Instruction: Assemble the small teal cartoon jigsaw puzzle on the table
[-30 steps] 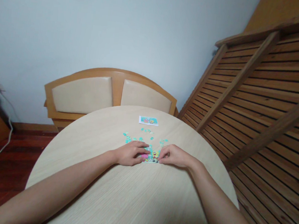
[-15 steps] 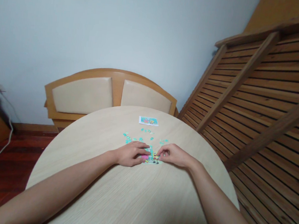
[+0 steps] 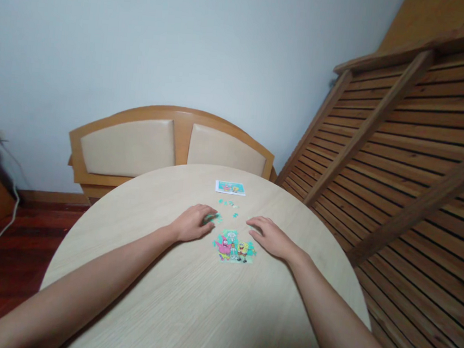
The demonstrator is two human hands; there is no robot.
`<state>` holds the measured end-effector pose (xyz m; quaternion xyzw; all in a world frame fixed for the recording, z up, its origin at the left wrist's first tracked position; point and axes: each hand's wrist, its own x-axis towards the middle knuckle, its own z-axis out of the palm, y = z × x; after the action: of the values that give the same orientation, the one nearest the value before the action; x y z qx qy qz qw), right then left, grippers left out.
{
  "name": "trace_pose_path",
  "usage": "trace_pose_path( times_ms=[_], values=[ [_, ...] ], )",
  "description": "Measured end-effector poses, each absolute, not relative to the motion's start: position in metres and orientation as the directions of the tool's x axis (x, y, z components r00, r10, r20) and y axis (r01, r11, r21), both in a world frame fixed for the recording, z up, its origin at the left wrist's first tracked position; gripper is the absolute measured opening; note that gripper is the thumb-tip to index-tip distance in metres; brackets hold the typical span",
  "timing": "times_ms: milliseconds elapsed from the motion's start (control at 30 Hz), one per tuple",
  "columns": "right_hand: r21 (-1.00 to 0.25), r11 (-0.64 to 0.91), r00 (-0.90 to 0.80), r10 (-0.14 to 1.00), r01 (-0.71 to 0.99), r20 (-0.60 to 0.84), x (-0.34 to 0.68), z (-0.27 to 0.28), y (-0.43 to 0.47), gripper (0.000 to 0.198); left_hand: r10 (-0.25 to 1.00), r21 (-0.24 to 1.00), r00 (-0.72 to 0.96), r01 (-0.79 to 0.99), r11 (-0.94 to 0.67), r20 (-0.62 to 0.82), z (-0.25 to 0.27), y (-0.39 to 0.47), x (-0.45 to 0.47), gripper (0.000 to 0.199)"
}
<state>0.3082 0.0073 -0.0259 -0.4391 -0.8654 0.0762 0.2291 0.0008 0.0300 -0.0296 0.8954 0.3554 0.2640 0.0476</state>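
Some loose pieces (image 3: 219, 218), part-hidden by left hand (image 3: 193, 223), card (image 3: 230, 187) beyond

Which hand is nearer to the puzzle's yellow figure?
Right. The right hand is just upper-right of the yellow figure; the left hand is farther, to its upper left.

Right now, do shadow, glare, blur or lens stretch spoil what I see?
Head view: a soft shadow darkens the near part of the table; head view: no strong glare on the puzzle, its figures readable; head view: the loose pieces look soft, too small to read; head view: the slatted wood at right looks stretched, probably by a wide lens.
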Motion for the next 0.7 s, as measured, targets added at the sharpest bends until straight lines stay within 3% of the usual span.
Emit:
trace_pose_path(
  times_ms=[267,533,700],
  values=[
    [-0.38,0.578,-0.474,0.813,0.722,0.338,0.317,-0.027,0.014,0.024,0.735,0.248,0.535,0.711,-0.658,0.417,-0.037,0.051,-0.021,0.034],
    [-0.382,0.589,-0.476,0.805,0.712,0.355,0.315,-0.029,0.013,0.023,0.578,0.204,0.715,0.545,-0.813,0.394,-0.039,0.043,-0.003,0.036],
    [-0.37,0.587,-0.477,0.806,0.72,0.35,0.314,-0.027,0.013,0.023,0.644,0.231,0.643,0.61,-0.758,0.415,-0.034,0.038,0.003,0.024]
  ],
)
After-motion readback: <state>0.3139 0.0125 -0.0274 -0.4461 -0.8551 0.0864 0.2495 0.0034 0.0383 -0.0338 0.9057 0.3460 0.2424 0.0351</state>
